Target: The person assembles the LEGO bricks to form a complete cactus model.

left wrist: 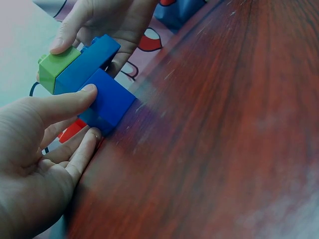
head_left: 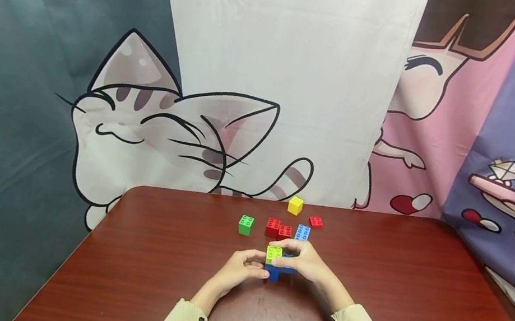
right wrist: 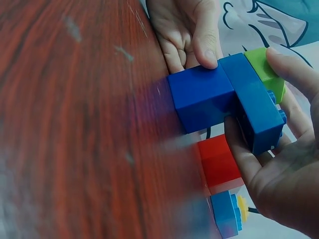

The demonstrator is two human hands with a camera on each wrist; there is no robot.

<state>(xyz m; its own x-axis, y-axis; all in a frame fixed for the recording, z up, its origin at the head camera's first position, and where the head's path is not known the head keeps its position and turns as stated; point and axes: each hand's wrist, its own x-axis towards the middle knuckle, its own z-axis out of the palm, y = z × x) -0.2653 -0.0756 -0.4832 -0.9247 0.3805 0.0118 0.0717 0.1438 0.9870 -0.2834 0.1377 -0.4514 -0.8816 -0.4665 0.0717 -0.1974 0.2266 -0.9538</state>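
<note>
On the brown wooden surface [head_left: 142, 266], the left hand [head_left: 240, 269] holds a stack of blue toy bricks [head_left: 272, 272], while the right hand [head_left: 304, 260] grips the lime-green brick [head_left: 274, 253] topping it. Beyond lie a green brick [head_left: 245, 225], three red bricks [head_left: 284, 233], a light-blue brick [head_left: 303, 233] and, farthest back, a yellow brick [head_left: 295, 205].

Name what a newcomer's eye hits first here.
Probably the big cartoon cat on the backdrop behind the table. Next, the lime-green brick atop two blue bricks, held between the left hand and right hand. Beyond them, a bright yellow brick near the table's far edge.
</note>
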